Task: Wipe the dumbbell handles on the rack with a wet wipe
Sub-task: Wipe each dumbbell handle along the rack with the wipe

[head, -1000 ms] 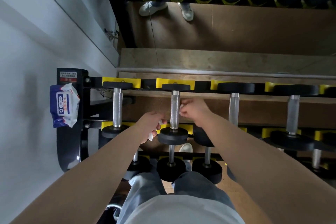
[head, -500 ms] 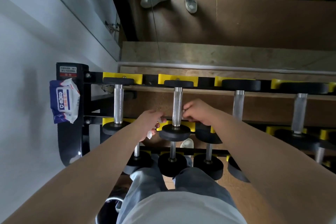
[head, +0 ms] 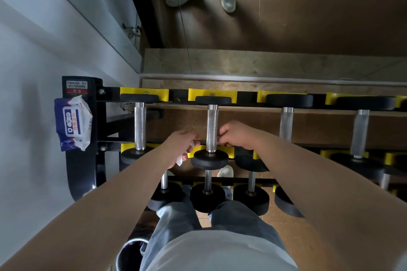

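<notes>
Dumbbell handle [head: 212,130], a knurled silver bar, lies on the top tier of a black rack [head: 101,116] with yellow cradles, second from the rack's left end, with a black weight head at each end. The person's left hand [head: 181,145] sits just to the left of this handle, near its closer end, with its fingers curled round a crumpled white wet wipe [head: 180,159] whose loose end hangs below the hand; the wipe does not appear to touch the bar. The right hand [head: 235,135] is just to the right of the handle, knuckles up, its fingers [head: 221,136] curled in against the side of the bar; whether they pinch anything cannot be told. Farther left of the handle lies another dumbbell [head: 139,125], and beyond it a blue and white pack of wipes [head: 72,123] hangs at the rack's left upright. To the handle's right lie two larger dumbbells, the nearer [head: 286,125] just past the right wrist. Below the handle, on the lower tier, more black dumbbells [head: 208,196] rest above the person's pale jeans [head: 176,222].
</notes>
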Demonstrator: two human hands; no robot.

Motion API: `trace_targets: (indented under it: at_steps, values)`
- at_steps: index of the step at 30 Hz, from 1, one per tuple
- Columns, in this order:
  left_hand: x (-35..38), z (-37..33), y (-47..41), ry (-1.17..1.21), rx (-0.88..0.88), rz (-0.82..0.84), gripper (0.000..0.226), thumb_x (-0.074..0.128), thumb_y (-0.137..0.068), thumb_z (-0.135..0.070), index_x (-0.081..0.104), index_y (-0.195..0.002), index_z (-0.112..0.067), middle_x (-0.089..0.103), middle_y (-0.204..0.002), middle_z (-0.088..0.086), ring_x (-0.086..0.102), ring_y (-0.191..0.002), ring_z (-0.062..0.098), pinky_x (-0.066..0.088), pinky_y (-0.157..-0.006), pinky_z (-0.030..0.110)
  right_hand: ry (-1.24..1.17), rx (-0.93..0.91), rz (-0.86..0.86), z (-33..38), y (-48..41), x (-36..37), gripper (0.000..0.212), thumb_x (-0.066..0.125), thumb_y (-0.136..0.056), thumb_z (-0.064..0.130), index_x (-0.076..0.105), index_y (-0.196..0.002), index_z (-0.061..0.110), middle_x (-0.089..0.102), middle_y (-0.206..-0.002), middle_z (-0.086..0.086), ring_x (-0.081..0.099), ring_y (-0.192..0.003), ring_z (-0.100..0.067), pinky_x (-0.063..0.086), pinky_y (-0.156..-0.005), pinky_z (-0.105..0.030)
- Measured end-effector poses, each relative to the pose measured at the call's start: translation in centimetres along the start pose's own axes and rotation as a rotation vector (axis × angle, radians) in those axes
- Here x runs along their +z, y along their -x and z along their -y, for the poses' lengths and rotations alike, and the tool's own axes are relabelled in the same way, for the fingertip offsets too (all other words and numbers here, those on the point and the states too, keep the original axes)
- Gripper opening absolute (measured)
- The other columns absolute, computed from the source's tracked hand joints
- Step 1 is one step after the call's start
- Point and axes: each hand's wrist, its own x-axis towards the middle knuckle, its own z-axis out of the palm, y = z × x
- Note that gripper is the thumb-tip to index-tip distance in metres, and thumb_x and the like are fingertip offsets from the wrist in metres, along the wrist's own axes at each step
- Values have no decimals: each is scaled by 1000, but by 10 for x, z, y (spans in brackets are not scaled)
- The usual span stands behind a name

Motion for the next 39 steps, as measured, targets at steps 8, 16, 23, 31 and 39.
trace_targets:
  at_steps: [8,16,23,31,39]
  values:
    - [4,-4,5,5,-1,-19,11,55,-101,-23,64,-103,-16,69,-86,4,44,-62,14,34,-50,23,-959,5,-239,15,1,-9,15,68,-95,2,68,-109,1,67,-95,-11,64,-84,-18,59,-84,-31]
    - [5,3,8,26,-1,-11,19,56,-101,-24,66,-112,-11,67,-82,3,42,-61,15,31,-48,24,2,7,-220,-11,32,43,17,80,-88,27,63,-88,28,67,-95,7,63,-88,-7,46,-70,-20]
    - [2,8,17,79,-27,10,17,59,-99,-23,66,-112,-14,67,-77,1,44,-60,13,31,-49,22,-338,-36,-586,26,23,15,16,77,-90,26,62,-85,29,72,-86,5,73,-81,-16,62,-81,-38]
    - [0,8,20,73,-33,26,15,63,-98,-27,68,-104,-14,66,-82,1,44,-62,12,33,-45,20,38,-80,-455,12,37,39,16,72,-95,25,74,-109,18,73,-102,3,67,-91,-10,57,-94,-36]
    - [7,-2,28,19,-73,22,15,61,-100,-25,66,-94,-11,60,-76,1,42,-59,12,31,-48,20,147,-126,-567,19,39,51,11,64,-100,23,68,-110,20,65,-101,6,57,-85,-3,47,-74,-19]
